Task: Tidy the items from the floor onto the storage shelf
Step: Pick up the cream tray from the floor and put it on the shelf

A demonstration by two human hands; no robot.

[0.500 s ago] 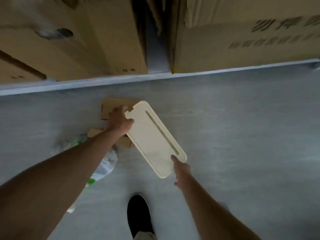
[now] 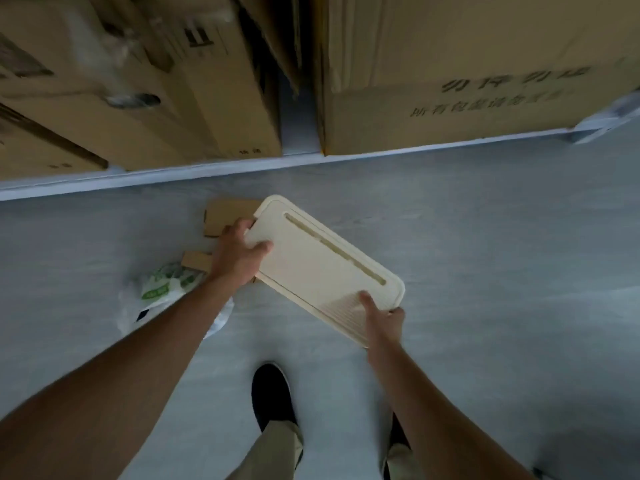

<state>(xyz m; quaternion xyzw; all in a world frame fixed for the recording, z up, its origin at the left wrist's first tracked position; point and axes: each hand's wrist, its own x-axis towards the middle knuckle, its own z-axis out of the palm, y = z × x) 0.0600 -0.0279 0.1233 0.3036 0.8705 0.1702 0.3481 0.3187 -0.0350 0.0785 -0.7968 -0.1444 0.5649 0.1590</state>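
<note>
Head view: cream board (image 2: 322, 268) gripped at both ends, raised above the grey floor (image 2: 485, 254). Left hand (image 2: 239, 254) clamped on far-left end, thumb now on top; right hand (image 2: 382, 320) now wrapped around near-right corner, no longer just fingertips. Cardboard scraps (image 2: 225, 216) and plastic bag (image 2: 162, 289) unmoved below the shelf (image 2: 207, 174).
</note>
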